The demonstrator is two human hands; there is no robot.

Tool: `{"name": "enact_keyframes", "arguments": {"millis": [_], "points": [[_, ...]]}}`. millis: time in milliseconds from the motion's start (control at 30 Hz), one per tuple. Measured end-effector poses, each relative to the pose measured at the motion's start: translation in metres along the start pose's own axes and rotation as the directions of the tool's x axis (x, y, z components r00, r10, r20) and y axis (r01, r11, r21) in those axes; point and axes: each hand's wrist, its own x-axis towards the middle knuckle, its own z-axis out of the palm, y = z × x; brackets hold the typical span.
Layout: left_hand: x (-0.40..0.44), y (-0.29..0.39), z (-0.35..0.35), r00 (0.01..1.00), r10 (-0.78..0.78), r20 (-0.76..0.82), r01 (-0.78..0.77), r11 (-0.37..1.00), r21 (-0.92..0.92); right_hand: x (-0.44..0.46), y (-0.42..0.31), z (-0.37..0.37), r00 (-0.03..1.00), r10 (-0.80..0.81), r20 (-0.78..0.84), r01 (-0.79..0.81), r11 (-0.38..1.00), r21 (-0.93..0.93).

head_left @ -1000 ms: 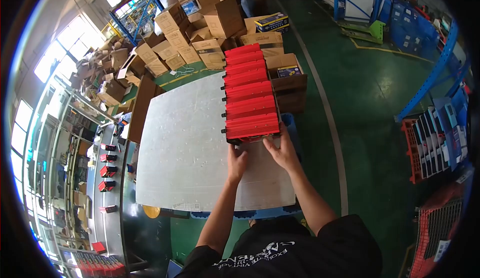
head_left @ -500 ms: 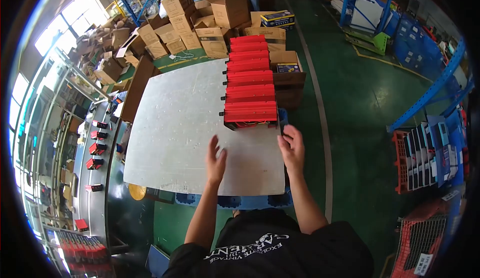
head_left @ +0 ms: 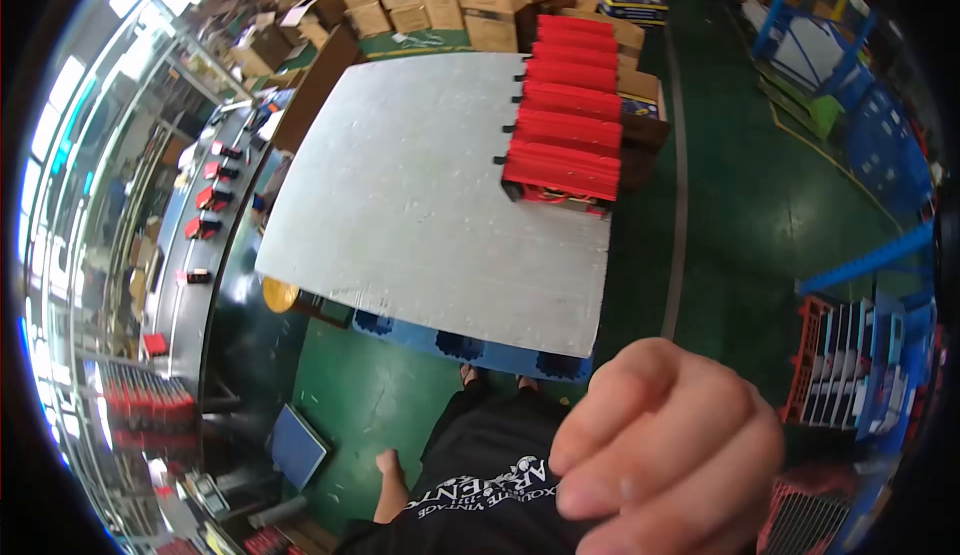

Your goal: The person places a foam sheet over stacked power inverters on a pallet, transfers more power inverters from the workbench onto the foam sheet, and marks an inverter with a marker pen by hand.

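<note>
My right hand point(head_left: 675, 445) is raised close to the camera, large in view, its fingers curled in; no object shows in it. Low beside my black shirt, at my left side, is my left hand point(head_left: 388, 463); it is small and its fingers cannot be made out. Neither hand touches the row of red ribbed metal cases point(head_left: 568, 130) on the far right of the grey board point(head_left: 430, 215). The nearest red case point(head_left: 562, 167) shows a dark open end with wires inside.
Cardboard boxes point(head_left: 490, 20) are stacked behind the board. A blue pallet point(head_left: 470, 345) lies under it. On the left, a long workbench point(head_left: 180, 255) carries several small red and black units. A rack of panels point(head_left: 840, 360) and a blue metal frame point(head_left: 870, 260) stand right.
Both hands have left the space over the board's near edge. My right hand rose toward the camera and curled; my left dropped to my side. The view shifted, and the red cases stayed put.
</note>
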Motion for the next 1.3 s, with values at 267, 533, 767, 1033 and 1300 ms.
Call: {"name": "enact_keyframes", "arguments": {"millis": [267,533,767,1033,1300], "points": [[-0.046,-0.123,0.052,0.952,0.181,0.248,-0.250,0.926,0.281,-0.016,0.000,0.073,0.992,0.126,0.022,-0.128,0.987,0.103],[-0.041,-0.117,0.017,0.987,-0.056,0.151,0.083,0.980,-0.181,-0.040,0.012,0.200,0.996,0.052,0.070,-0.070,0.955,0.290],[-0.009,-0.181,-0.018,0.981,-0.157,0.117,0.187,0.927,-0.324,-0.074,0.009,0.319,0.987,0.152,-0.060,-0.104,0.866,0.489],[0.032,-0.301,-0.073,0.911,-0.318,0.263,0.389,0.875,-0.289,-0.153,0.091,0.389,0.884,0.454,0.110,-0.450,0.766,0.459],[0.070,-0.275,-0.110,0.905,-0.396,0.154,0.425,0.851,-0.309,-0.235,0.151,0.454,0.743,0.599,0.299,-0.578,0.350,0.737]]}}
